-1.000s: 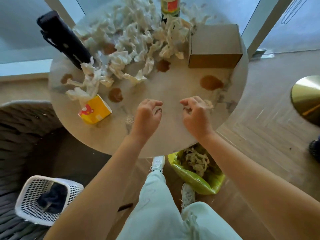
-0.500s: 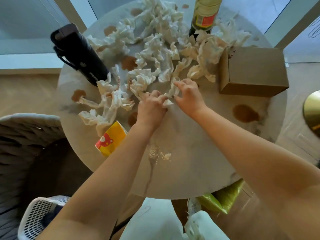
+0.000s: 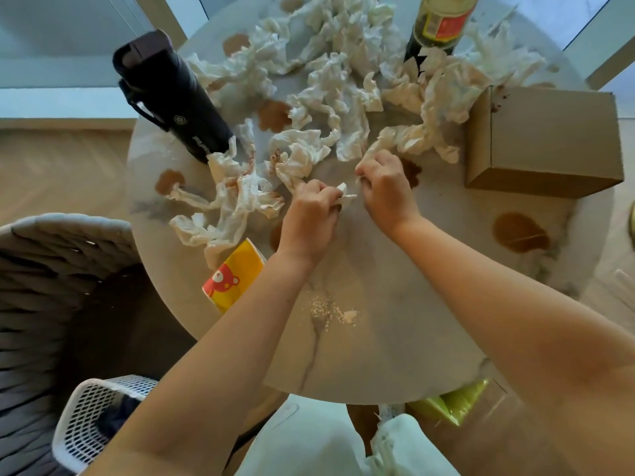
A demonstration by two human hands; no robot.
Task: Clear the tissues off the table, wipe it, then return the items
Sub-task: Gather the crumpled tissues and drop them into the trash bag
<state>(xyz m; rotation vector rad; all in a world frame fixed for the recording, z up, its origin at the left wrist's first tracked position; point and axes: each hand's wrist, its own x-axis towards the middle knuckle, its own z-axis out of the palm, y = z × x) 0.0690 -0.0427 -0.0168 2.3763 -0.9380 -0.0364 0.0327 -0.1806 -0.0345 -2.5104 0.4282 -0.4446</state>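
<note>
Since half a second ago the two hands have drawn a little apart, each now with its own tissue. The left hand (image 3: 311,219) has its fingers curled tight round a crumpled tissue (image 3: 295,159) whose white end pokes out past the knuckles. The right hand (image 3: 386,192) has its fingers curled on the tail of another tissue (image 3: 405,139); how firm that hold is, I cannot quite tell from above.

The remaining tissues (image 3: 330,80) lie heaped over the far half of the round table (image 3: 395,338), too tangled to count. Six brown stains show, the largest (image 3: 520,232) near the right edge. One black flask (image 3: 171,94), one bottle (image 3: 438,25), one cardboard box (image 3: 546,139) and one yellow carton (image 3: 233,276) stand on the table. Crumbs (image 3: 330,309) lie near the front.
</note>
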